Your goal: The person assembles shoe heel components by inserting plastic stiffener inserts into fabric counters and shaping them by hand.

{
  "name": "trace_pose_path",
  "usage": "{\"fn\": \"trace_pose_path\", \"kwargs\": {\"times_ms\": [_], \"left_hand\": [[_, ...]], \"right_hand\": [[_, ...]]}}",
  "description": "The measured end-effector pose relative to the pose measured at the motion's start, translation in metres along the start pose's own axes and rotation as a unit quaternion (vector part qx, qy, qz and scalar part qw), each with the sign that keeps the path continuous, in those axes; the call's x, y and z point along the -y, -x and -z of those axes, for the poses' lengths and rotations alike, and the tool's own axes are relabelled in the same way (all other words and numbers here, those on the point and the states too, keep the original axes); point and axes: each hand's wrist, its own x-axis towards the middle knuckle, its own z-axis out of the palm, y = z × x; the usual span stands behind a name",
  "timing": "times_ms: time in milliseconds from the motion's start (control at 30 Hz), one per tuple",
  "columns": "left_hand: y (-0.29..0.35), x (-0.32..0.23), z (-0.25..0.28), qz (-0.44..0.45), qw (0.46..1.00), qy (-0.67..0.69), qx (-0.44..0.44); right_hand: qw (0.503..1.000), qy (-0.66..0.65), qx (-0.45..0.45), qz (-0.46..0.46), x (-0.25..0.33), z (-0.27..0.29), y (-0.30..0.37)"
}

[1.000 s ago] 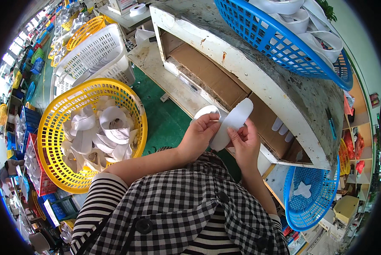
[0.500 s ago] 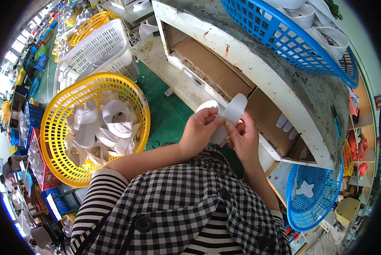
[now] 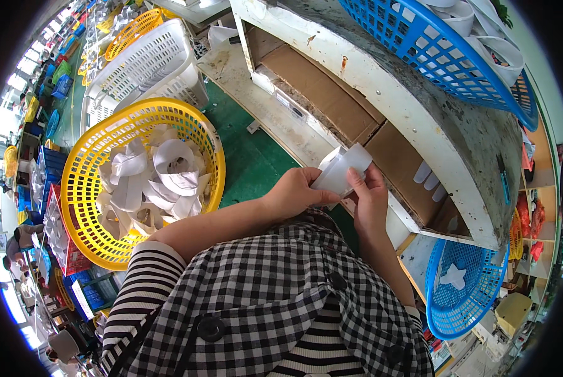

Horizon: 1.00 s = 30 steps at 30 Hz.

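A white, curved fabric strip, collar-like in shape, is held between my two hands in front of my body. My left hand pinches its left end with thumb and fingers. On the other end, the fingers of my right hand are closed, the thumb lying on the front face. The strip is bent over, and part of it is hidden behind the fingers. Left of my left forearm stands a yellow plastic basket with several similar white curled strips in it.
A worn bench with a cardboard-lined shelf stands ahead and to the right. On it is a blue basket of white strips. Another blue basket with a white piece is at lower right. A white basket stands behind the yellow one.
The strip has been turned, and its raised end has come down. My left hand has shifted slightly lower, and its grip now has the fingers behind the strip.
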Motion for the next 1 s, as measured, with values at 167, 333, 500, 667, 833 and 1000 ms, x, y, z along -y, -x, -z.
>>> {"fn": "trace_pose_path", "kwargs": {"times_ms": [167,333,500,667,833,1000], "left_hand": [[-0.009,0.018,0.017,-0.066,0.994,0.032,0.081],[0.002,-0.002,0.024,-0.134,0.989,-0.023,0.067],[0.011,-0.013,0.017,-0.020,0.997,-0.003,-0.072],[0.030,-0.022,0.016,-0.012,0.997,-0.038,-0.072],[0.031,-0.005,0.010,-0.001,0.998,-0.026,-0.054],[0.036,-0.001,0.005,-0.022,0.993,-0.109,-0.028]], "right_hand": [[0.995,-0.095,0.005,-0.024,0.001,-0.001,0.000],[0.988,0.109,0.089,0.066,0.005,0.006,0.005],[0.979,0.144,0.100,0.101,-0.012,-0.011,0.018],[0.987,-0.041,0.151,-0.034,-0.008,-0.004,0.014],[0.974,-0.135,0.133,-0.124,-0.002,0.000,0.024],[0.990,-0.104,0.056,-0.073,-0.004,-0.006,0.027]]}}
